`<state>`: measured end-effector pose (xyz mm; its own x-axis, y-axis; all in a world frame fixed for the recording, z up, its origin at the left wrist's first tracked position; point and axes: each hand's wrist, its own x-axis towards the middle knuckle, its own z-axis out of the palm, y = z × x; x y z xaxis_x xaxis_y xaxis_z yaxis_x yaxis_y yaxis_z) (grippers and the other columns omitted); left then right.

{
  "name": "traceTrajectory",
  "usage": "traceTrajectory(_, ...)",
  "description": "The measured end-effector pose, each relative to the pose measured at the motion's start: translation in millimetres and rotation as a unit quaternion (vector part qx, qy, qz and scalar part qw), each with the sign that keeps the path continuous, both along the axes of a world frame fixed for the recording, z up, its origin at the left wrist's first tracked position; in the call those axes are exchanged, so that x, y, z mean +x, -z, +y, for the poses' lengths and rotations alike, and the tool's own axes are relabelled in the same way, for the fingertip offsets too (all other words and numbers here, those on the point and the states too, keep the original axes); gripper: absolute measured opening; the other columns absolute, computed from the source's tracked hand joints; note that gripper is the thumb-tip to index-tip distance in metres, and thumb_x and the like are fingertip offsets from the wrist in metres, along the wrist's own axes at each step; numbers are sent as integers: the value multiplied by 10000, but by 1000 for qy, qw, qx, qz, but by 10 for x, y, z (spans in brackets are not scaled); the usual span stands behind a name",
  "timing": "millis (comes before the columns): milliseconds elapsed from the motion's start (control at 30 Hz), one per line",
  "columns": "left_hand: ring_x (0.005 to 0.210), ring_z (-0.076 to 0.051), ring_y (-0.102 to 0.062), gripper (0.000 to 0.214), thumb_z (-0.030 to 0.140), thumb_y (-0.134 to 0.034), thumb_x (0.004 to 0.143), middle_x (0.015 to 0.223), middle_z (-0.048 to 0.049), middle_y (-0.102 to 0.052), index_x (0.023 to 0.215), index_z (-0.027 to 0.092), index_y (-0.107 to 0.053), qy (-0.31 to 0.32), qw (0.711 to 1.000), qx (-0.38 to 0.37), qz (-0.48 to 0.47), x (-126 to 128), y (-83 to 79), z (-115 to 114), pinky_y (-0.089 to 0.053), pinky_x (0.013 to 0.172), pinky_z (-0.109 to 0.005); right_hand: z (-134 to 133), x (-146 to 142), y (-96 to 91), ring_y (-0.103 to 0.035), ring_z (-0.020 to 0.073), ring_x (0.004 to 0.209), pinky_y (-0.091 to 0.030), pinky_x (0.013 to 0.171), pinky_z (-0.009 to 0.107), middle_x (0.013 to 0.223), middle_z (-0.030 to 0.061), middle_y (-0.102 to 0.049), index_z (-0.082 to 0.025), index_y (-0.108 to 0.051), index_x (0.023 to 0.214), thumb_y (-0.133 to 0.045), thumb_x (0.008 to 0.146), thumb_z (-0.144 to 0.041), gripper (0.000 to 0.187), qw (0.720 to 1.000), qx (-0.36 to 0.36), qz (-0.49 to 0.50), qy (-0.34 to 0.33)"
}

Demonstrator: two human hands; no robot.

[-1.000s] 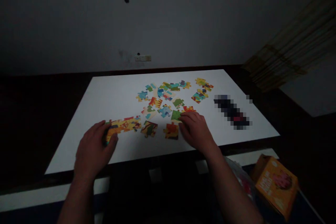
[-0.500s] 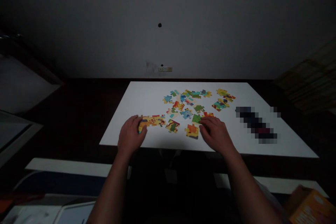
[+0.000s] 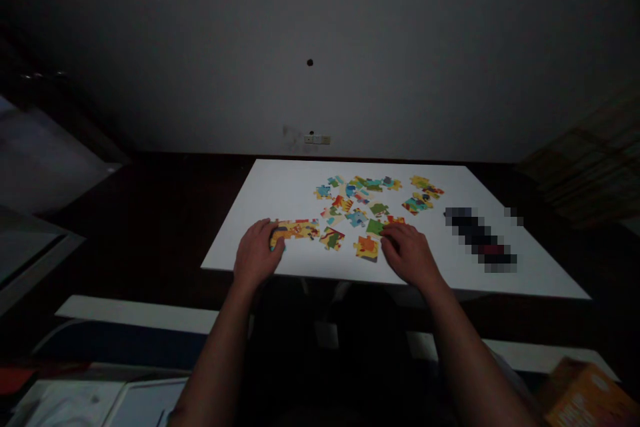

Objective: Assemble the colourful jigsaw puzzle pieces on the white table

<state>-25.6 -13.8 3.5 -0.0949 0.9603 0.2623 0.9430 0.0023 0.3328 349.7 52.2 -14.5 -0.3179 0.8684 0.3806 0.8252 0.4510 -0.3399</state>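
My left hand [image 3: 256, 252] rests at the table's near left, thumb and fingers closed around the left end of a strip of joined jigsaw puzzle pieces [image 3: 300, 229], partly covering it. The strip shows yellow and orange artwork. To the right, my right hand [image 3: 410, 252] lies with bent fingers and the thumb apart. Its fingertips touch the right edge of a green puzzle piece [image 3: 375, 227] and partly hide a red piece [image 3: 397, 219]. An orange and yellow piece [image 3: 367, 247] is just left of that thumb. Between the hands lies a green piece with a dark red stripe [image 3: 331, 238].
Several loose puzzle pieces [image 3: 356, 217] are scattered over the middle of the white table [image 3: 235, 213]. A smaller group [image 3: 417, 203] lies farther right. A dark pixelated patch [image 3: 480, 237] covers something on the right. An orange box [image 3: 590, 397] is low at the right.
The view has shifted slightly, so the table sits a little differently in the picture. Both hands stay by the same puzzle pieces, with no clear movement of the pieces.
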Motion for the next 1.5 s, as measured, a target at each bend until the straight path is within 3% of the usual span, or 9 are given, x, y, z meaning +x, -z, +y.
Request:
traceTrajectory(167,1399,-297,-459,473,443,-488,939,1505,-83,-505,1383,285,-536,16,1000,-8,-8,-36,38,-23,-373,1175,-504,-1,12,31,-612,283,1131,-469,936,449,1175,83,-705,-247,-708,1026,-498,948,-261,225,1000,8,-10,0)
traceTrajectory(333,1444,-297,-401,563,397,-616,860,1547,-54,-465,1408,321,-510,68,997,-6,-38,-86,39,-65,-335,1203,-517,-18,8,28,-614,290,1127,-474,922,468,1176,72,-703,-271,-700,1034,-489,947,-274,228,1000,6,-10,0)
traceTrajectory(667,1426,-265,-423,742,227,-641,776,1531,-120,-475,1484,186,-423,146,981,23,-124,-267,53,-133,-382,1195,-455,56,77,154,-617,320,1109,-467,915,504,1166,79,-702,-316,-705,1012,-510,920,-322,216,1000,6,-8,-7)
traceTrajectory(833,1406,-274,-446,748,261,-655,784,1533,-104,-480,1495,216,-425,138,988,0,-71,-195,62,-117,-366,1203,-462,21,61,126,-617,326,1094,-469,900,491,1143,85,-707,-288,-697,1012,-512,918,-302,208,1000,12,-18,-2)
traceTrajectory(1033,1394,-293,-466,474,395,-533,933,1518,-98,-506,1375,230,-572,106,994,-2,13,-99,88,-72,-345,1192,-509,-25,3,46,-616,298,1100,-465,935,451,1122,85,-709,-251,-690,994,-494,926,-250,207,1000,12,-23,15)
traceTrajectory(1500,1416,-301,-459,482,424,-439,946,1544,-64,-488,1400,313,-561,84,996,-15,12,-79,35,-75,-327,1189,-561,-84,-54,-33,-602,269,1056,-457,914,404,1088,65,-704,-251,-665,974,-522,924,-192,163,999,11,-25,32)
